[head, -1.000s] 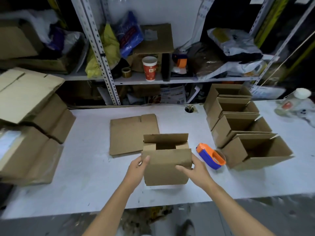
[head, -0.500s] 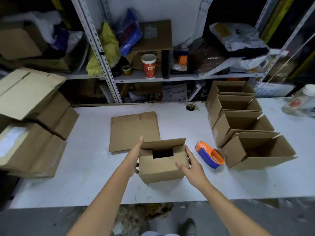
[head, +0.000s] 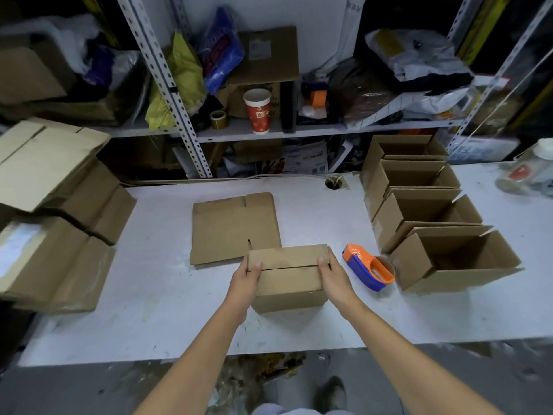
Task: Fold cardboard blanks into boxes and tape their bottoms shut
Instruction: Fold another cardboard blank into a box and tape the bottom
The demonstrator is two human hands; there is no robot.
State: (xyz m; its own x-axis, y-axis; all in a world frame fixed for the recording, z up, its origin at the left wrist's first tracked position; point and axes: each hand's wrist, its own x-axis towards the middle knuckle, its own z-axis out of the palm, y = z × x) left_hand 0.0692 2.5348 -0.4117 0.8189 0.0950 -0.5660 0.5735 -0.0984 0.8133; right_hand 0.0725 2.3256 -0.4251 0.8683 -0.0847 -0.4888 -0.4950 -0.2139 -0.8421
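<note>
one head-worn wide-angle view looks forward and down, close over the white table point(head: 149, 310), shelving point(head: 167, 85) behind it.

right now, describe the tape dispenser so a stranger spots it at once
On the white table, look right of the closed box nearest the front edge. The tape dispenser lies there, beside the open boxes: the only orange-and-blue thing among brown cardboard.

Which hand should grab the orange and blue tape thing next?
Probably the right hand: the tape dispenser lies just beside it, right of the box. The left hand can hold the flaps shut.
</note>
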